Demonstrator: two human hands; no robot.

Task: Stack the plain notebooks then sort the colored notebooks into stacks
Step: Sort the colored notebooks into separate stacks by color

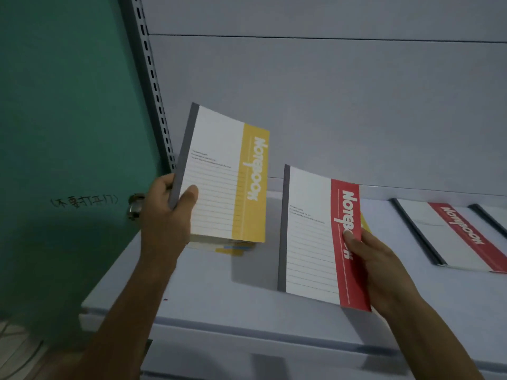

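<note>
My left hand [170,215] grips the grey spine of a bundle of notebooks [219,187], lifted above the shelf; the top one has a yellow band, and yellow and blue edges show beneath it. My right hand [375,259] holds a red-banded notebook [315,237] by its red edge, tilted up off the shelf, with a yellow edge peeking out behind it. Another red-banded notebook [450,234] lies flat on the shelf at the right, next to a further notebook [493,215] cut off by the frame.
The pale shelf [219,292] has a front edge below my arms and a back panel behind. A slotted metal upright [153,86] stands at the left. Beyond it is a green door [68,119] with a round knob [135,205].
</note>
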